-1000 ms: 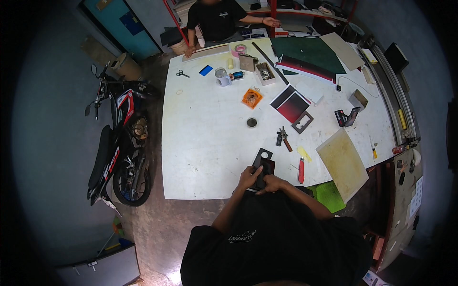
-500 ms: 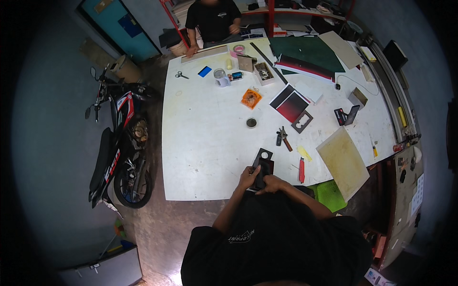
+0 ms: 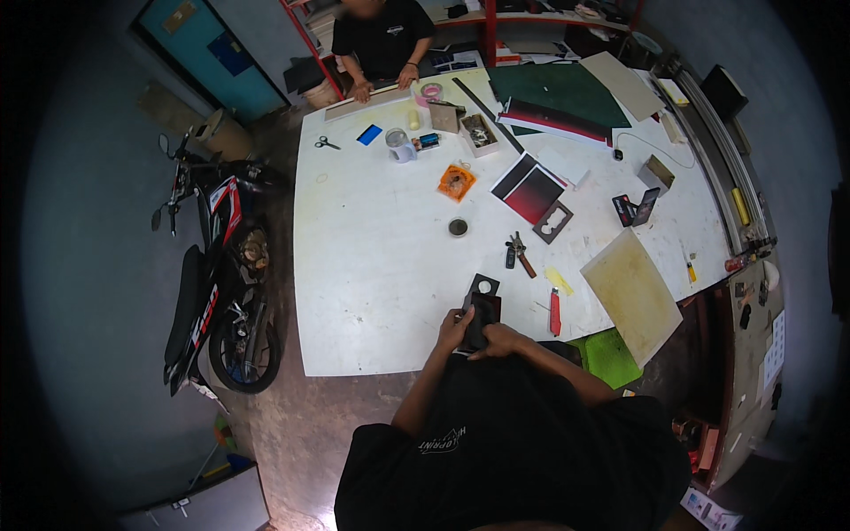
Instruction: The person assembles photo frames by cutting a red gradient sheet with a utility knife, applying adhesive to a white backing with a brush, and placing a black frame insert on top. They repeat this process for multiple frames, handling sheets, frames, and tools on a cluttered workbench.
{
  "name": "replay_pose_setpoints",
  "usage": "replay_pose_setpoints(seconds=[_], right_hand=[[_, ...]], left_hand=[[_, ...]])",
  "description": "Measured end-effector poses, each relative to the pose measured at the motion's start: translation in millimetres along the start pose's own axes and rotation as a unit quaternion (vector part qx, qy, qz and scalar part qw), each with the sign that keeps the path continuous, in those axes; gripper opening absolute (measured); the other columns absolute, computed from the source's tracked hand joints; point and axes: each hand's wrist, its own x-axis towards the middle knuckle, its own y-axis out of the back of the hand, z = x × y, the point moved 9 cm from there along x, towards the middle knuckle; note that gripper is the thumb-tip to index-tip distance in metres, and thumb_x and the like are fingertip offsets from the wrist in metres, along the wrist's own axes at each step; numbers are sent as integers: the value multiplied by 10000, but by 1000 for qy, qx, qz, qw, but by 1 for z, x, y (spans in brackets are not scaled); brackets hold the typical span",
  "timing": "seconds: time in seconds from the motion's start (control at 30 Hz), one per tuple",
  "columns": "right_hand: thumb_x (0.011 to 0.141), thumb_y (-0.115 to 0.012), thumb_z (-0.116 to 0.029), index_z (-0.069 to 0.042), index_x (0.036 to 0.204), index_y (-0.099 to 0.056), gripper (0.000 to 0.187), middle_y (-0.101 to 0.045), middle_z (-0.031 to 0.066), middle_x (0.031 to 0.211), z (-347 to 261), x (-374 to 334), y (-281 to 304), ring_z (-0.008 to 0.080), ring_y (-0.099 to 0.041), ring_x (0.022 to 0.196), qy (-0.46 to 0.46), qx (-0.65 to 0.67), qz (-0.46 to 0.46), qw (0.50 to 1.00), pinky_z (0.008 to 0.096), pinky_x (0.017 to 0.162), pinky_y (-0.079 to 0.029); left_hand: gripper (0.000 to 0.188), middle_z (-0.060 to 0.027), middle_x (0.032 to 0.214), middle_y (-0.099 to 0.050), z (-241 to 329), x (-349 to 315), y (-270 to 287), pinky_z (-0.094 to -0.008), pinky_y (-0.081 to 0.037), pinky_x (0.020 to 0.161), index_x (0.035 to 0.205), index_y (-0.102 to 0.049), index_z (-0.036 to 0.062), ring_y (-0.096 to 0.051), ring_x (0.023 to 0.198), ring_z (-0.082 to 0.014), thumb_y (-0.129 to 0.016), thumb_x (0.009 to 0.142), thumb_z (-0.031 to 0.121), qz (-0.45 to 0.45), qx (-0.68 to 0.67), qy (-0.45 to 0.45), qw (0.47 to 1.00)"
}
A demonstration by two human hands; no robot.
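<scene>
My left hand (image 3: 453,328) is closed on the left side of a flat black card piece (image 3: 486,307) at the table's near edge. The piece has a round hole near its far end. My right hand (image 3: 498,340) grips its near right part, with the fingers bent in and partly hidden. To the right lies a red utility knife (image 3: 555,312), with a yellow scrap (image 3: 559,280) just beyond it. Farther off are a bunch of keys (image 3: 521,255), a round tin (image 3: 458,227) and a grey card frame with cut-outs (image 3: 552,221).
Across the white table (image 3: 372,265), a co-worker (image 3: 381,44) has both hands on a flat strip (image 3: 367,103). A yellowed sheet (image 3: 631,296) overhangs the near right edge. Scissors (image 3: 327,142), an orange packet (image 3: 456,182) and red-black prints (image 3: 529,188) lie farther back. A motorcycle (image 3: 217,274) stands left.
The whole view has shifted slightly. My hands keep their hold, and the black card piece looks a little more tilted. The co-worker's other hand has come down onto the strip.
</scene>
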Motion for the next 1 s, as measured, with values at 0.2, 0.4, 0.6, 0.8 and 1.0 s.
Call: replay_pose_setpoints(seconds=[0.2, 0.4, 0.6, 0.8, 1.0], right_hand=[[651, -762, -678, 108, 797, -652, 806, -666, 269, 806, 3, 3, -2, 389, -677, 801, 3, -2, 7, 1000, 430, 731, -529], [688, -761, -636, 96, 857, -662, 759, -664, 260, 824, 5, 3, -1, 388, -672, 808, 27, -5, 35, 999, 424, 742, -523], [716, -807, -518, 59, 908, -658, 626, -671, 242, 871, -13, -20, 17, 326, -678, 832, -35, 28, 23, 999, 393, 700, -512], [776, -795, -351, 43, 959, -637, 462, -642, 223, 882, -1, -45, 39, 339, -650, 835, 4, 173, 127, 977, 406, 723, -497], [814, -699, -202, 54, 928, -624, 290, -631, 234, 1010, 66, -52, 53, 407, -627, 951, -92, -19, 232, 968, 466, 823, -504]], left_hand=[[772, -145, 908, -652, -5, 3, 0, -327, -508, 755, 1119, -602, -28, -636, 853, -220, -633, 805, 677, 4, -25, 0, 1000], [776, -155, 922, -659, 1, 4, 3, -338, -512, 752, 1122, -607, -34, -641, 864, -224, -633, 808, 675, 16, -8, -17, 1000], [792, -160, 928, -669, -6, 5, 13, -349, -512, 750, 1152, -609, -41, -648, 847, -234, -616, 817, 676, 51, -10, -4, 999], [744, -153, 926, -667, -54, 9, 77, -314, -513, 707, 1155, -603, -75, -630, 813, -190, -624, 860, 608, 199, -101, -28, 974], [720, -162, 1042, -656, -68, -7, 129, -304, -504, 795, 1195, -576, -120, -612, 903, -199, -593, 916, 543, 225, -176, 38, 958]])
